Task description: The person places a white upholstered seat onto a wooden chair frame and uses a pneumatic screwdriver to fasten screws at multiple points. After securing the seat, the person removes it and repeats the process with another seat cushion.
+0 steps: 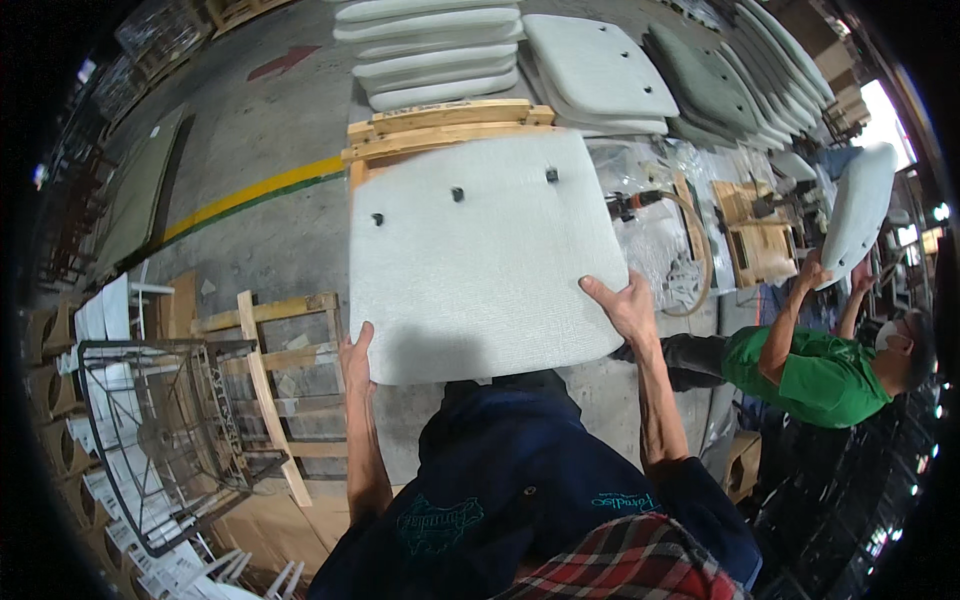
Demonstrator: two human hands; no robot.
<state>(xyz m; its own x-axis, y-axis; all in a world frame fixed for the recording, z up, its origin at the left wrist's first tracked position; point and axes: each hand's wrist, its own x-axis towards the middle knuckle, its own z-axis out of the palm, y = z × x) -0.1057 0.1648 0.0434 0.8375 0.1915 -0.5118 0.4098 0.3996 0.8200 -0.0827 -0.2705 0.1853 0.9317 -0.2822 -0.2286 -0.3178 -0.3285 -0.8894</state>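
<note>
A pale white, fabric-covered cushion panel [470,270] with three dark buttons near its far edge is held out in front of my body. At its near left corner my left hand [356,360] is closed on the edge, thumb on the upper face. My right hand [625,308] grips the right edge, its thumb lying on top and the fingers hidden underneath. The panel's far edge overlaps a wooden frame [450,120] in front of me.
Stacks of similar white panels [435,50] and grey-green panels [700,75] stand beyond. A hose with a tool [635,203] lies on the plastic-covered table at right. A co-worker in green [815,370] lifts another panel. At left are a metal frame [90,400] and a wooden pallet [255,380].
</note>
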